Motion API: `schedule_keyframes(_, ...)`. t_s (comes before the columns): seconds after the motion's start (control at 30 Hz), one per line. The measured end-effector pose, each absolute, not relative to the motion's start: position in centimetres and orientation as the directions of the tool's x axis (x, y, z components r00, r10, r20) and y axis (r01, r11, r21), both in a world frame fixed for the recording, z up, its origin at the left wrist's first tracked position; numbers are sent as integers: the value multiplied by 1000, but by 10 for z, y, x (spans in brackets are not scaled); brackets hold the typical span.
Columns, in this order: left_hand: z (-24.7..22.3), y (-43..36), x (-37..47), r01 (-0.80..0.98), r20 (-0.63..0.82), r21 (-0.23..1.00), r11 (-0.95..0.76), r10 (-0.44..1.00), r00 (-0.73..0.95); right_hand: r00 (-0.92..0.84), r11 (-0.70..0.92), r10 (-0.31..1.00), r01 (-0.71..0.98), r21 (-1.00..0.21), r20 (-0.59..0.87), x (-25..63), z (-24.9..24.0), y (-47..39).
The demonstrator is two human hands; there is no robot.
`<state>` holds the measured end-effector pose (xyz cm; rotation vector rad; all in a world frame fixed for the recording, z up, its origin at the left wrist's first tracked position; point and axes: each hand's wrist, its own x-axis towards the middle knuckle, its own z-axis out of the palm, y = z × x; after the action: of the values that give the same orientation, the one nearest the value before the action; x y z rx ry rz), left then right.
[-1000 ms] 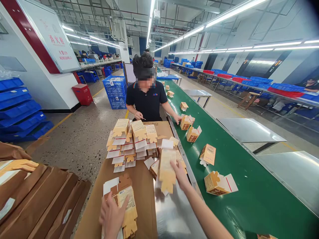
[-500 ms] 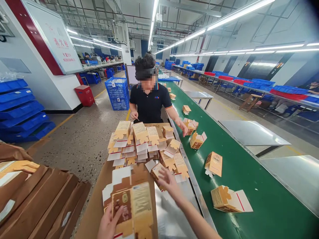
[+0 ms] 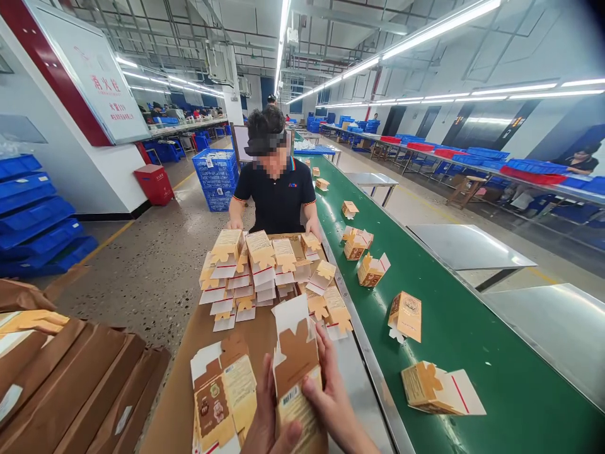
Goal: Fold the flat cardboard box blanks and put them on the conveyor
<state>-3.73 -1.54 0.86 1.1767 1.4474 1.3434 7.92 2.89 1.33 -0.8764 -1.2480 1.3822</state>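
Between my two hands is a brown and cream cardboard box (image 3: 299, 372), its white-tipped flap standing up at the far end and a barcode on the face toward me. My left hand (image 3: 268, 410) grips its left side. My right hand (image 3: 331, 384) holds the right side, thumb on the printed face. Left of my hands, flat unfolded carton blanks (image 3: 212, 397) lie on the brown cardboard table cover. A heap of boxes with open flaps (image 3: 259, 258) sits just beyond. The lower part of the held box is partly covered by my fingers.
A green conveyor belt (image 3: 444, 334) with several separate boxes runs along the right, behind a metal rail (image 3: 368, 353). Across the heap sits a co-worker (image 3: 274, 189), both hands at the heap's far edge. Brown paper-wrapped bundles (image 3: 85, 384) stand at lower left.
My left hand has let go of the flat blanks and joined my right hand on a box, now nearer me. The co-worker's hand has drawn back from the belt to the heap.
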Motion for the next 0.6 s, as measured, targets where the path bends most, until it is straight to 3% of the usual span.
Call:
schedule_keyframes(0.2,23,-9,-37,170,234,968,-184,908,-349,-180,83,974,-269,-959,135,73,10,14)
schedule_keyframes(0.27,25,-9,-33,191,196,973,-132,907,-373,-163,104,976,-247,-963,147,70,12,11)
schedule_keyframes(0.37,25,-11,-24,73,123,992,-101,887,-444,-106,104,986,-212,-972,129,70,16,10)
schedule_keyframes(0.47,20,-11,-22,60,141,990,-129,857,-495,-72,169,981,-105,-980,177,72,16,11)
schedule_keyframes(0.6,8,-9,-31,239,184,966,-98,911,-368,-182,178,970,93,-980,159,75,11,15)
